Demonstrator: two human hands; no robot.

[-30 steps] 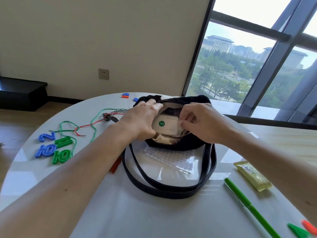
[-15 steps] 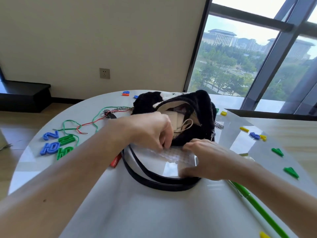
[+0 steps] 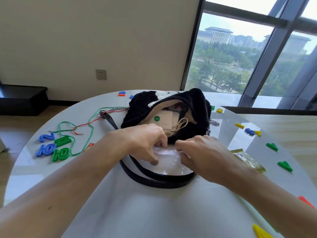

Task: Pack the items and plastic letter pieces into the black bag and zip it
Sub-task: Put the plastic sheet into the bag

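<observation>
A round white table (image 3: pixel 137 212) fills the foreground. Behind it stands a beige wall (image 3: pixel 103 40) with a pale socket (image 3: pixel 101 74). Left of the table, a low black cabinet (image 3: pixel 24 98) sits on wooden floor (image 3: pixel 10 124). Behind the table to the right, a dark-framed window (image 3: pixel 265 54) shows trees (image 3: pixel 223 74) and buildings (image 3: pixel 218 34).

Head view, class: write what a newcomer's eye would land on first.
The fluffy black bag gapes open at the table centre, a white card with a green dot inside. Nearer the camera, left hand and right hand pinch a clear plastic packet inside the strap loop. Blue and green letter pieces lie far left.
</observation>
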